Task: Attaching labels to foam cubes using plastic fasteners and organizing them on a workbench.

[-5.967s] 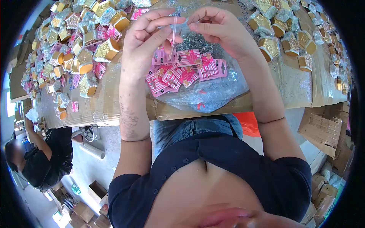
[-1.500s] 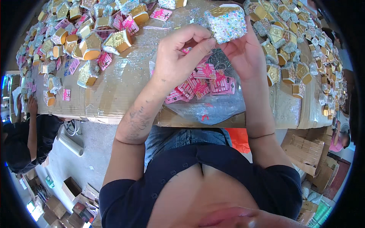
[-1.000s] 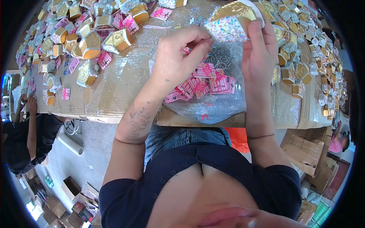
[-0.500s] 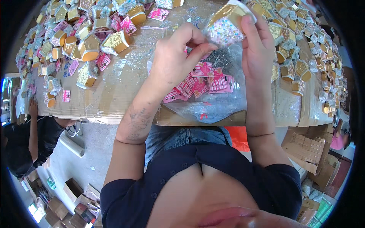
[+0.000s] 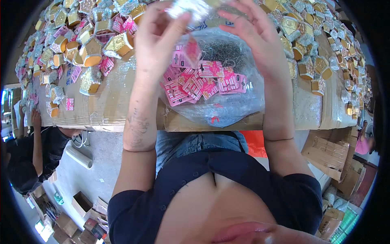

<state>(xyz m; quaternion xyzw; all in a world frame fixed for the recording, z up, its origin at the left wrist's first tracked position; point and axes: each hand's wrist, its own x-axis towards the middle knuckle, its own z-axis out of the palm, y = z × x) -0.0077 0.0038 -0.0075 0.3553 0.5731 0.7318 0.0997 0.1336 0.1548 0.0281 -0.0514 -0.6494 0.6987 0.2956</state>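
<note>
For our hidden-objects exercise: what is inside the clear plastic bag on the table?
The clear plastic bag holds pink cards, with metal pins behind them. Whatever lies beneath the cards is hidden.

dark navy short-sleeved top [image 5: 227, 179] | blue jeans [image 5: 195, 142] | left forearm tattoo [image 5: 136, 128]

Both hands raised over the bag

Left hand [image 5: 156, 38] and right hand [image 5: 256, 36] pinch a glittery packet [image 5: 187, 7] above a clear bag [image 5: 221, 87] of pink cards [image 5: 203, 81] at the counter [image 5: 113, 110] near edge.
</note>
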